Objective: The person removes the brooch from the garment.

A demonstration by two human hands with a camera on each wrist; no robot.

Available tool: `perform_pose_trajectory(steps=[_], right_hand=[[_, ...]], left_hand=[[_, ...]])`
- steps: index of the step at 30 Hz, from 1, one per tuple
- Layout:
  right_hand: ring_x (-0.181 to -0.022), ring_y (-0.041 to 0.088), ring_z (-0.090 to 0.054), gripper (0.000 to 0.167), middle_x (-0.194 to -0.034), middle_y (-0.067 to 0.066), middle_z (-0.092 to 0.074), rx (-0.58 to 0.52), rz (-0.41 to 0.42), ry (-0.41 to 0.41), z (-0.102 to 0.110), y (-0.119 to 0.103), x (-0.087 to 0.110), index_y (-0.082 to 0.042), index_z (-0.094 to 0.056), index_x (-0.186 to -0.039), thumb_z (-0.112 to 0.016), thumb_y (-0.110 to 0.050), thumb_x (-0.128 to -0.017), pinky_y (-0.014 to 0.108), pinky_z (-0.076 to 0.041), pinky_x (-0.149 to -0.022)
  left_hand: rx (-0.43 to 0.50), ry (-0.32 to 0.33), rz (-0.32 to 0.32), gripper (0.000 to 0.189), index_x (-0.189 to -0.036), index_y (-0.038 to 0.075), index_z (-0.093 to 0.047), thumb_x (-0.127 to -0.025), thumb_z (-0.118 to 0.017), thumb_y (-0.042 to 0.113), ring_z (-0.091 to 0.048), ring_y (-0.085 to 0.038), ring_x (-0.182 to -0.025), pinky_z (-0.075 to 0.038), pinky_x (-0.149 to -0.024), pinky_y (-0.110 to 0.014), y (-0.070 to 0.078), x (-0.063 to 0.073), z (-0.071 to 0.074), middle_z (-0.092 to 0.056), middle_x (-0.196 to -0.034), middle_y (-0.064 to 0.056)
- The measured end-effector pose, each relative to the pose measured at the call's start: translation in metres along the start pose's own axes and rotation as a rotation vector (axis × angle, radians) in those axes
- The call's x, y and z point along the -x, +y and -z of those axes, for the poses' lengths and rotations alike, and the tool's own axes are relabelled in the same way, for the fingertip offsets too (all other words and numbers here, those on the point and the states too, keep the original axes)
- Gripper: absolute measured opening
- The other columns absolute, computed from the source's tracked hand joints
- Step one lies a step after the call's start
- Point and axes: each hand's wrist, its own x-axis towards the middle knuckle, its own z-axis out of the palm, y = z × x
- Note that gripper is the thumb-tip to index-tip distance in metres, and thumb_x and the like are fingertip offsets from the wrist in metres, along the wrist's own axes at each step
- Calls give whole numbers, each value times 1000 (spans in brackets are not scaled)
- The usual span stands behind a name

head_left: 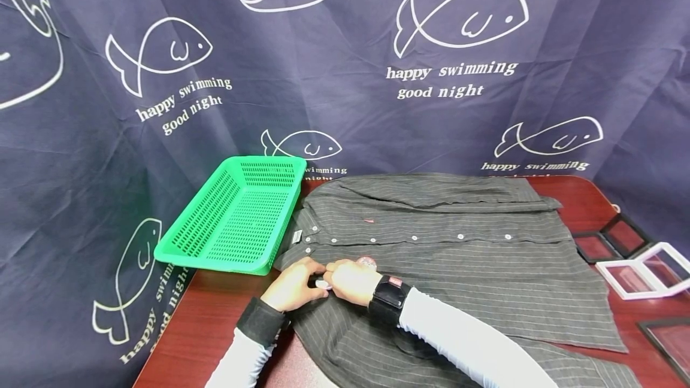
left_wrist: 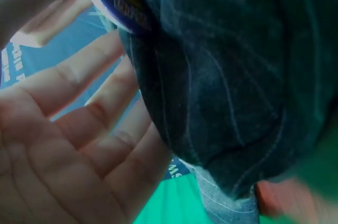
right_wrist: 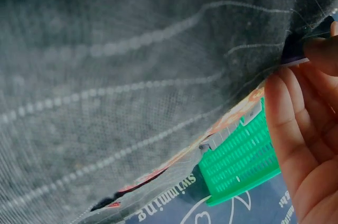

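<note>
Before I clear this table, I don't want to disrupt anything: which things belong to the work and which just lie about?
In use: striped shirt, purple badge, probably reddish badge.
Apparently lying about: green basket, white frame, black frame, dark frame.

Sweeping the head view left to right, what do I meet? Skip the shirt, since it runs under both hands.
Green basket → left hand → right hand → white double frame.
</note>
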Motion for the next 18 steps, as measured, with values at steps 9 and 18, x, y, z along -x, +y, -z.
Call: perform_pose_trajectory(steps=[9,18], right_hand=[[-69,13,-60,12,-78,-3,-59,-102,-46,14,6,2,1,-13,-62,-78,-73,-16,-80,24,-49,-63],[-70,15,-59,17,-75,-2,-59,-136,-59,61,7,4,-1,-13,-56,-73,-72,-13,-78,26,-48,-64]], left_hand=[[51,84,31,33,-96,10,-67,-68,-85,13,-62,-17,-86,-52,-79,-31,1,4,2,-64,-93,-2],[-13,124,42,22,-79,17,-66,-67,-83,10,-57,-7,-74,-48,-68,-24,-3,4,1,-61,-79,7]])
